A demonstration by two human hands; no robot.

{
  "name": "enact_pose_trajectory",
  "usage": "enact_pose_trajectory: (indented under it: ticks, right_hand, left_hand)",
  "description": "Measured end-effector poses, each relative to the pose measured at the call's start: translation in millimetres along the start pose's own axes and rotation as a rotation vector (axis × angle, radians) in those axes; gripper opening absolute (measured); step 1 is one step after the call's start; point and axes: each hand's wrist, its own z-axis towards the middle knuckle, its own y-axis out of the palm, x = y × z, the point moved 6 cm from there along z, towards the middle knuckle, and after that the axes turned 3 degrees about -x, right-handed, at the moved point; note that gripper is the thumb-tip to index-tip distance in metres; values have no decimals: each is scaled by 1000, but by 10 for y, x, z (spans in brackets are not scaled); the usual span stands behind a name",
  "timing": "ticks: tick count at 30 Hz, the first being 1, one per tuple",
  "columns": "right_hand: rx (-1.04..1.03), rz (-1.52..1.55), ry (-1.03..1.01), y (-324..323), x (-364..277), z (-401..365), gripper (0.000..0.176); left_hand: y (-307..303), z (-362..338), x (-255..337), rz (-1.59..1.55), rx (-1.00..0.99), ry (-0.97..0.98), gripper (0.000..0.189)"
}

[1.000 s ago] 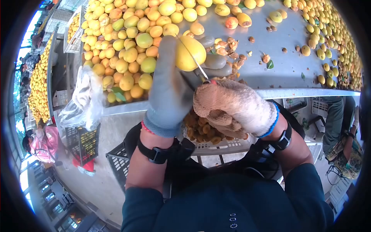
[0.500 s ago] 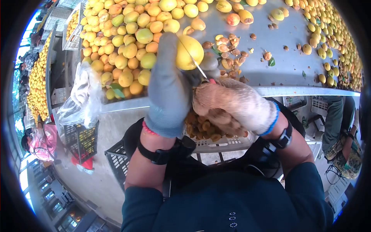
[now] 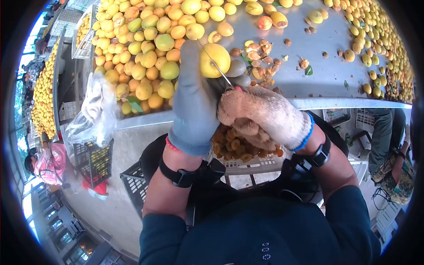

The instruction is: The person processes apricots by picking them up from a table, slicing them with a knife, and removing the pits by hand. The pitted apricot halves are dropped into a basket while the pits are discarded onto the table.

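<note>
Metal table (image 3: 329, 79): spread beyond both hands, its near edge passing behind the wrists.
Yellow fruit (image 3: 214, 60): held above the table's near side, beyond the right hand and against the left; the left is nearer. No long axis can be made out in its rounded form.
Knife blade (image 3: 221, 73): slanted from the right fist, away and leftward across the fruit's near face, its far end by the left thumb. How deep it is set cannot be told.
Left hand (image 3: 190, 104): gray-gloved, closed around the fruit, thumb along its left side, fingers seen to its right.
Right hand (image 3: 265, 110): pale-gloved, narrowed to a fist around the knife's handle, which is mostly hidden; placed nearer the body than the fruit and to its right.
Pits and scraps (image 3: 265, 59): scattered just beyond the right hand.
Fruit pile (image 3: 141, 57): heaped to the left of and beyond the left hand.
Opened fruit pieces (image 3: 234, 148): gathered beneath the hands in a pale basket (image 3: 254, 168).
Plastic bag (image 3: 99, 110): hung at the table edge, left of the left hand.
</note>
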Motion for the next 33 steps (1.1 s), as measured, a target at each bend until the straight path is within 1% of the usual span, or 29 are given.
enact_pose_trajectory:
  ticks: [1,3,6,7,8,10,12,14,18,21,23,24,25,27,28,30,31,32,33]
  right_hand:
    - [46,-52,1,-14,-15,3,35]
    - [56,-43,-10,20,-32,10,34]
    - [72,-12,-27,53,5,0,33]
    - [78,1,-30,57,18,-3,33]
    - [-12,-8,0,89,-13,7,33]
    - [154,-97,-117,-41,60,123,34]
    - [257,-162,-84,-53,25,100,34]
    - [237,-205,-129,-51,3,87,34]
    - [211,-115,-116,-31,105,47,36]
    - [197,-64,-106,20,130,18,38]
    - [188,-71,-161,54,136,15,39]
    - [168,-71,-149,69,145,13,38]
    - [149,-72,-137,83,154,11,37]
    - [76,-62,-10,99,150,-30,32]
    - [38,-61,55,106,132,-52,30]
    - [-40,-59,193,160,113,-70,26]
    - [156,-315,208,144,111,-94,21]
    - [213,-377,100,187,-12,-134,20]
    - [274,-434,-9,202,-121,-180,19]
  left_hand:
    - [3,7,-14,7,17,-20,61]
    - [3,28,-13,24,48,-53,71]
    - [-44,10,87,470,60,83,60]
    - [-22,-8,66,382,51,43,60]
    - [37,-33,60,293,42,3,60]
    - [79,-42,0,130,61,-38,60]
    - [59,-5,-88,-16,112,-43,61]
    - [80,-20,-61,43,81,-32,64]
    - [124,-102,2,269,31,31,71]
    - [207,-112,-1,128,-113,3,75]
    - [261,-111,-51,-79,-96,-75,82]
    - [290,-112,-84,-182,-87,-113,85]
    - [268,-105,-103,-139,-38,-125,85]
    - [205,-55,-121,-51,56,-137,86]
    - [150,-2,-119,-23,84,-85,83]
    - [-25,110,108,134,84,25,82]
    - [-62,117,226,213,90,78,81]
    - [-75,79,285,299,131,82,70]
    - [-41,36,321,489,107,149,66]
